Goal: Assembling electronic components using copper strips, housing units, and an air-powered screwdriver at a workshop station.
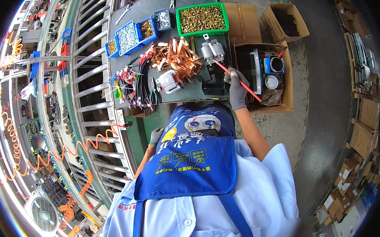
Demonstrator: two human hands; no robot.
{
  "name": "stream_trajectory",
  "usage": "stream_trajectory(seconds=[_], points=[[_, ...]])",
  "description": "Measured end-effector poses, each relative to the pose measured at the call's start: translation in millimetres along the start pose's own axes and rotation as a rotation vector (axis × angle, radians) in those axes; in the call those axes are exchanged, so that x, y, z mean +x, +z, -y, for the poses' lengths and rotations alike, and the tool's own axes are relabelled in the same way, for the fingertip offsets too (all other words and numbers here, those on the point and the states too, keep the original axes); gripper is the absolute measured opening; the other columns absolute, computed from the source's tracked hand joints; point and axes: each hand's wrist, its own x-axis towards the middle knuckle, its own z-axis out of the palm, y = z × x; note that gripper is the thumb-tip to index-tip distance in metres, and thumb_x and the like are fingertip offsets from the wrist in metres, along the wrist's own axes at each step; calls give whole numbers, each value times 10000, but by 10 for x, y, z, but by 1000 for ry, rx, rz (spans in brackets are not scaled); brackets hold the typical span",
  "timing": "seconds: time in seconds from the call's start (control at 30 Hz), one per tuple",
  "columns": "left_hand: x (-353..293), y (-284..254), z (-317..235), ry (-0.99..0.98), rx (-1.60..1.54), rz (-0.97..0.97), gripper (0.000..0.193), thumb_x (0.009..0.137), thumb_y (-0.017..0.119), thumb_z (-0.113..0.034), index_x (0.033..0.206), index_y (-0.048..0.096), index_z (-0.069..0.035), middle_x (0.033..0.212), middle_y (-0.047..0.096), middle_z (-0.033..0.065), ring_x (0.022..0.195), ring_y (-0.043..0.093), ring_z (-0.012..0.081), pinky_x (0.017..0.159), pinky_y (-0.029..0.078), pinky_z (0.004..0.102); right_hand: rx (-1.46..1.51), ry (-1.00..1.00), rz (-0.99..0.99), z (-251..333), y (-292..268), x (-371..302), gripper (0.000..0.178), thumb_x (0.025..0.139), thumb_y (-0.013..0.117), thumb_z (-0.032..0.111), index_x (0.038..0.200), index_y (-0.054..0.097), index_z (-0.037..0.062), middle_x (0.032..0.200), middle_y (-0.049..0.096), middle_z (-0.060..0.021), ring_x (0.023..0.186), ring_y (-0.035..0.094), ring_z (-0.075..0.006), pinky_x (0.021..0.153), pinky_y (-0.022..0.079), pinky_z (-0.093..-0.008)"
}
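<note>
My right hand (237, 87), in a grey glove, is closed around a long red stick-like tool (252, 94). Its thin, pale far end reaches a grey ribbed metal part (213, 50) on the table's right side; the tip is too small to make out. My left hand (156, 136), also gloved in grey, hangs low beside my blue apron, below the table edge. Its fingers are partly hidden. Between the hands, a grey metal block (169, 82) lies next to a heap of copper strips (178, 58). Black-handled pliers (155, 93) rest by the near edge.
A green tray (224, 29) of brass fittings stands at the back, beside blue bins (127, 38) of small hardware. Bundled wires (129, 87) lie at the left. A cardboard box (285, 97) holding tins is at the right. Metal rollers (92, 90) run along the left.
</note>
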Motion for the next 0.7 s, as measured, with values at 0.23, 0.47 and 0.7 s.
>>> stream_trajectory(seconds=[0.23,0.47,0.7], points=[[70,6,78,19,21,11,347,858,620,-269,1001,673,43,885,697,123,786,641,155,715,500,271,20,32,27,-78,68,26,230,919,531,137,1019,653,-30,854,670,-97,706,622,-109,672,542,-244],[91,11,168,-6,-4,24,370,857,627,-277,1030,666,48,911,699,127,787,648,159,718,506,272,-36,-15,14,-70,6,19,231,922,526,133,1023,655,-30,853,673,-95,693,630,-112,660,548,-253],[145,21,251,-14,-26,13,383,856,628,-282,1036,661,55,902,700,134,793,651,170,722,508,280,-27,-50,18,-59,48,41,232,924,527,140,1021,657,-26,852,674,-95,700,630,-111,659,544,-238]])
